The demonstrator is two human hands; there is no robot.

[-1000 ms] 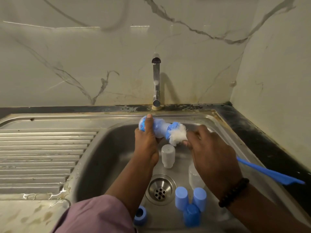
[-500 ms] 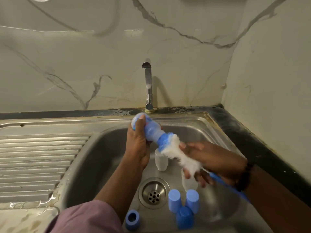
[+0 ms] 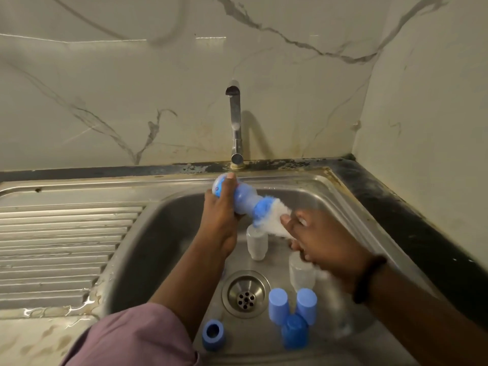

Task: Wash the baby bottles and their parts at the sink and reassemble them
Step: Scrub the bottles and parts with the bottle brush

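Over the steel sink [image 3: 158, 207], the left hand [image 3: 220, 220] gripped a blue baby bottle [image 3: 239, 198], held tilted below the tap [image 3: 235, 122]. At the bottle's mouth sat the white bristles of a bottle brush [image 3: 276, 217], with the right hand [image 3: 324, 244] curled round it, blurred. Three blue caps [image 3: 291, 317] stood clustered right of the drain [image 3: 246, 294].
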